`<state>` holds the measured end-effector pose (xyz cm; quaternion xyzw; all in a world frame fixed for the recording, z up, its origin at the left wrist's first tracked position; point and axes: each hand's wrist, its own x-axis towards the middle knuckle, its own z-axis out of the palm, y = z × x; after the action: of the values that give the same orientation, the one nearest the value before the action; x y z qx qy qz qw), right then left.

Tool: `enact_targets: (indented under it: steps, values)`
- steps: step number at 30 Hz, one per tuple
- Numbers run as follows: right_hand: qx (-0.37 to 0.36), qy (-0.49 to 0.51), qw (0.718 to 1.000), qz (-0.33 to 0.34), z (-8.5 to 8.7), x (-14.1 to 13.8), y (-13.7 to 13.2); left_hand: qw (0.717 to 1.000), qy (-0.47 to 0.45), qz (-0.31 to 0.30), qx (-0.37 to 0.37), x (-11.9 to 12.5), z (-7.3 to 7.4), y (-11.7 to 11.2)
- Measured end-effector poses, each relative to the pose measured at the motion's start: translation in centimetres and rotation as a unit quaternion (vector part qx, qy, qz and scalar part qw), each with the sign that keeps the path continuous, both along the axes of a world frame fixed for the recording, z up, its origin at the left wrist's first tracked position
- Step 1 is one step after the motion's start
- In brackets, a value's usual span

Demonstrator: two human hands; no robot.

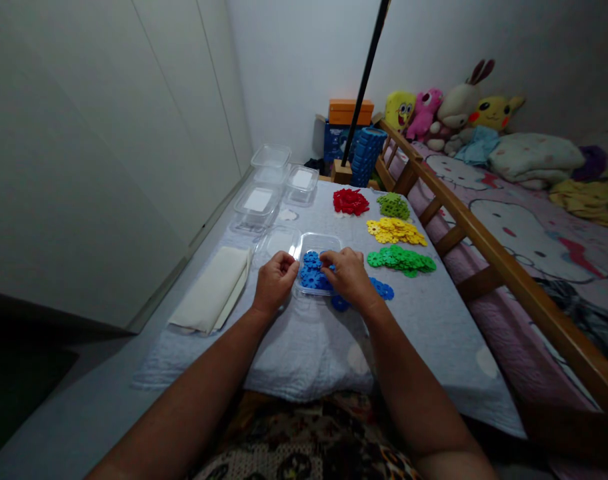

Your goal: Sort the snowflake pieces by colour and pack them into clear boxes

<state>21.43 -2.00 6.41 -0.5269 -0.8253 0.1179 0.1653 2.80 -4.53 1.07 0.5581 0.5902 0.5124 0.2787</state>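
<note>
A clear plastic container (329, 241) sits on the pale blue cloth (309, 340) in front of me, partly filled with blue flower-shaped discs (311, 270). My left hand (275, 281) grips the container's left edge with curled fingers. My right hand (349, 275) is over its right side, fingers pinched on a blue disc. More loose blue discs (384, 289) lie on the cloth just right of that hand.
Separate piles of red (351, 201), light green (393, 206), yellow (396, 231) and green discs (401, 259) lie to the right. Empty clear containers (270, 179) stand at the back left, a folded white cloth (211, 291) at left. A wooden bed rail (489, 250) and plush toys (451, 110) border the right.
</note>
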Motion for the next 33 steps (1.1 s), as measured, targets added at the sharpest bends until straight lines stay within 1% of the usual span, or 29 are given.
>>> enact_targets:
  steps: [3,6,9,11,17,22,26,33]
  values:
    - [0.018,0.057,0.998,-0.036,0.3,2.0,0.2,1.000,0.007,0.007,-0.003,0.1,0.1,-0.1]
    - [0.022,0.090,0.994,-0.056,0.1,4.7,0.4,1.000,0.002,0.018,-0.002,0.1,-0.1,0.0]
    - [0.000,0.059,0.997,-0.054,-0.7,6.7,0.0,0.999,-0.007,0.035,-0.001,0.1,-0.2,0.2]
    - [-0.017,0.023,0.998,-0.047,-1.4,7.3,-0.8,0.999,-0.009,0.047,0.002,0.1,-0.1,0.2]
    - [-0.039,-0.024,0.999,-0.009,-3.1,6.3,-2.9,0.998,0.000,0.055,0.008,0.2,0.2,0.1]
    - [-0.036,-0.040,0.999,0.008,-4.0,6.0,-2.9,0.998,0.004,0.055,0.006,0.1,0.1,0.1]
    - [-0.027,-0.028,0.999,0.000,-4.2,6.0,-2.4,0.999,-0.001,0.051,0.003,0.1,0.3,0.1]
    - [-0.027,0.023,0.998,-0.044,-4.1,5.4,-1.6,0.999,-0.006,0.048,0.003,0.2,0.7,-0.1]
